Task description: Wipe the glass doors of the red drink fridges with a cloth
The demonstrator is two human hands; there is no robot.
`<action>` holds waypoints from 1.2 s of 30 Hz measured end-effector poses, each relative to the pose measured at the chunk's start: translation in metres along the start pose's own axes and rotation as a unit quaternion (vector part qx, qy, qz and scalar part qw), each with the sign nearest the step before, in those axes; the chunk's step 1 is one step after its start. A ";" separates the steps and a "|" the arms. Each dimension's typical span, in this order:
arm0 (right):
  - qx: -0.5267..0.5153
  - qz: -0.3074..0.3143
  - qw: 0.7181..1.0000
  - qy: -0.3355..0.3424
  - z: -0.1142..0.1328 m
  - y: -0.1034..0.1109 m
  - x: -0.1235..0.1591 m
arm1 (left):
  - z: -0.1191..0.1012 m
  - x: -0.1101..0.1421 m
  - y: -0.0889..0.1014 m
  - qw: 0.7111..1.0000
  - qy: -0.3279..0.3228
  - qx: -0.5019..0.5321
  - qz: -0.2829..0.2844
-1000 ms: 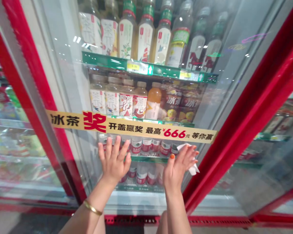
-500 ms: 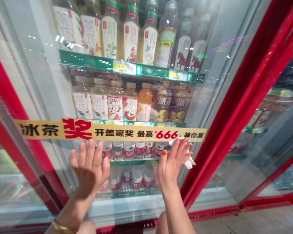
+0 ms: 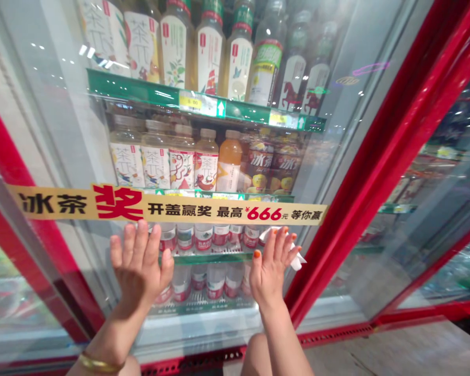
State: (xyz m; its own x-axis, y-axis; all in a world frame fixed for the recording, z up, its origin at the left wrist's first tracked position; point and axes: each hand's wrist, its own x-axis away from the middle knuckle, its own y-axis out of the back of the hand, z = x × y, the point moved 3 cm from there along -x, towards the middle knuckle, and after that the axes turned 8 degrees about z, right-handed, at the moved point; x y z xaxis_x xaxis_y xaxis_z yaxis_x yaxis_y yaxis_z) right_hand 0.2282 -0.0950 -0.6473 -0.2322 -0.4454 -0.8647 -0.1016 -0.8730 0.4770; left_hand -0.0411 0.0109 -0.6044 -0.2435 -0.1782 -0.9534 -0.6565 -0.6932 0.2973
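Both hands hang open on my feed, fingers extended: the left hand at eight o'clock, the right hand at five. I see the white tissue behind the right fingers, against the glass door; whether they pinch it, I can't tell. Nor can I judge the left palm's contact. A gold bracelet circles the left wrist. Toward twelve o'clock from the hands runs a yellow banner, with shelved bottles beyond; red framing slants toward one.
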 end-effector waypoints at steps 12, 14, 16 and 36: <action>0.003 0.026 0.999 -0.028 -0.010 0.006 0.018 | -0.006 -0.001 0.003 0.999 -0.048 -0.011 0.004; -0.008 0.000 0.996 -0.085 -0.010 0.012 -0.010 | -0.006 -0.001 -0.002 0.998 -0.053 -0.021 -0.013; -0.001 0.007 0.999 -0.054 0.012 0.011 -0.022 | -0.005 -0.001 -0.007 0.998 -0.052 -0.019 -0.023; 0.010 0.057 0.984 0.167 0.075 -0.018 0.045 | 0.000 0.003 0.012 0.999 -0.041 0.012 -0.011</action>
State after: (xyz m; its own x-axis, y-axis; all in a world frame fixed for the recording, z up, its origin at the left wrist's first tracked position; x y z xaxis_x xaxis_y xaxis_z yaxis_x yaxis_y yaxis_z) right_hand 0.1468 -0.0841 -0.6829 0.0877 -0.5832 -0.8076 -0.1142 -0.8113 0.5734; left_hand -0.0497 0.0021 -0.6038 -0.2862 -0.1045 -0.9525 -0.6795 -0.6787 0.2786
